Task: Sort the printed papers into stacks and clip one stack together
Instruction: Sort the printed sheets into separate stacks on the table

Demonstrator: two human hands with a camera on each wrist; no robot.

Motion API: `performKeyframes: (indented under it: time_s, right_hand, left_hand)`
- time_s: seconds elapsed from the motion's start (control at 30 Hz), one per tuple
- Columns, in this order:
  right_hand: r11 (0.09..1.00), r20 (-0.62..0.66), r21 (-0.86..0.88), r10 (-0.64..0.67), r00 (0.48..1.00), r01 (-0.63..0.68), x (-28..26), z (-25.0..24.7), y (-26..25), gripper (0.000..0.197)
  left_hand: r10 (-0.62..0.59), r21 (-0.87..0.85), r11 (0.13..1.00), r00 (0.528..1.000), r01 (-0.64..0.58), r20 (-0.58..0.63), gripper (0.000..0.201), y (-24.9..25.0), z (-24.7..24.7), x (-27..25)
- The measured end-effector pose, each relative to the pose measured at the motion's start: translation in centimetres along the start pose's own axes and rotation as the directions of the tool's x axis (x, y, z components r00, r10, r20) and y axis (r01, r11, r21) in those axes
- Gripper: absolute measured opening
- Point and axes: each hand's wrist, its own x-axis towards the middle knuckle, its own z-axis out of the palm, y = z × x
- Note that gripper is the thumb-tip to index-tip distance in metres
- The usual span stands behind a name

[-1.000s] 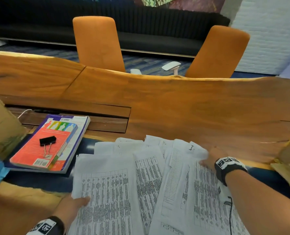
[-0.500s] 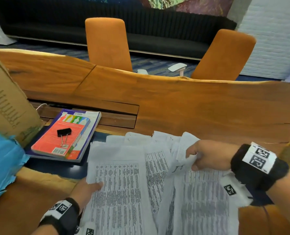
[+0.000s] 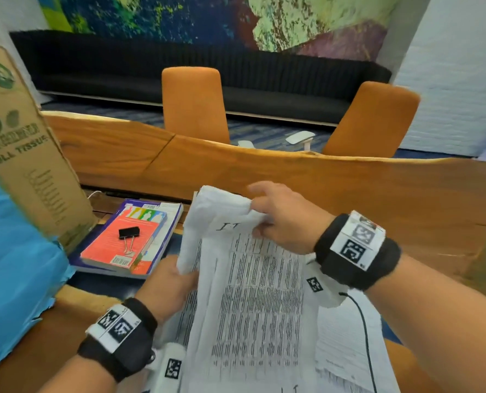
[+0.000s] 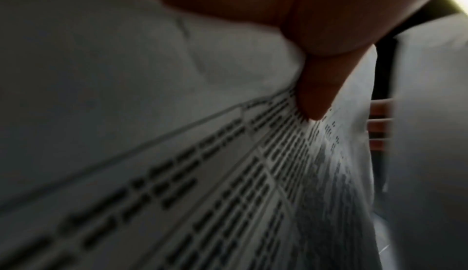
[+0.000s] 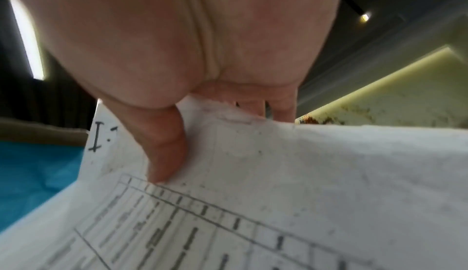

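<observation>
Printed papers (image 3: pixel 253 293) with dense tables are lifted off the table in a loose bundle in front of me. My right hand (image 3: pixel 275 219) pinches their top edge, thumb on the printed face (image 5: pixel 164 154) beside a handwritten mark. My left hand (image 3: pixel 173 282) grips the bundle's left edge lower down, thumb on the sheet (image 4: pixel 314 94). More sheets (image 3: pixel 346 344) lie flat under my right forearm. A black binder clip (image 3: pixel 128 233) rests on a red book (image 3: pixel 122 245) to the left, apart from both hands.
A tall cardboard box (image 3: pixel 28 154) stands at the left with blue plastic (image 3: pixel 11 265) below it. The long wooden table (image 3: pixel 378 199) stretches ahead, with a recessed slot behind the book. Two orange chairs (image 3: pixel 193 103) stand beyond its far edge.
Both hands have gathered the spread sheets and raised them off the table into one bundle. My head has tipped up and shifted, bringing the box and wall into view.
</observation>
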Motion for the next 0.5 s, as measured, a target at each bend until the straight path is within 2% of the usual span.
performKeyframes:
  time_s: [0.07,0.13,0.2,0.27,0.33,0.43,0.5]
  right_hand:
    - [1.0,-0.014,-0.004,0.017,1.0,-0.017,0.2,0.9,0.5,0.028]
    - [0.995,-0.049,0.098,0.02,0.999,-0.015,-0.2,0.9,0.8,0.012]
    - [0.988,-0.103,0.151,0.017,0.995,-0.001,-0.5,1.0,1.2,0.024]
    - [0.986,-0.145,0.165,0.013,0.989,0.012,-0.8,1.1,1.2,0.023]
    - [0.985,-0.18,0.172,0.028,0.983,0.003,-0.9,1.4,1.3,0.02]
    - [0.963,-0.17,0.262,0.108,0.98,-0.061,-1.0,1.7,1.4,0.027]
    - [0.946,-0.157,0.31,0.147,0.977,-0.093,-1.0,2.2,1.2,0.032]
  left_hand:
    - [0.055,-0.023,0.998,0.998,-0.054,0.034,0.019,1.0,0.2,-0.3]
    - [0.065,-0.027,0.998,0.996,-0.064,0.062,0.02,1.3,0.5,-0.7]
    - [0.039,-0.039,0.999,0.996,-0.036,0.08,0.018,1.1,0.8,-0.9]
    - [-0.018,-0.149,0.989,0.999,0.023,0.032,0.024,0.8,1.1,-1.0]
    - [-0.029,-0.259,0.966,1.0,0.029,0.006,0.032,0.5,1.4,-1.1]
    - [0.015,-0.128,0.992,0.995,-0.003,0.095,0.052,0.1,2.1,-1.3]
    - [-0.009,-0.021,1.0,0.999,0.01,0.046,0.039,-0.7,2.6,-1.1]
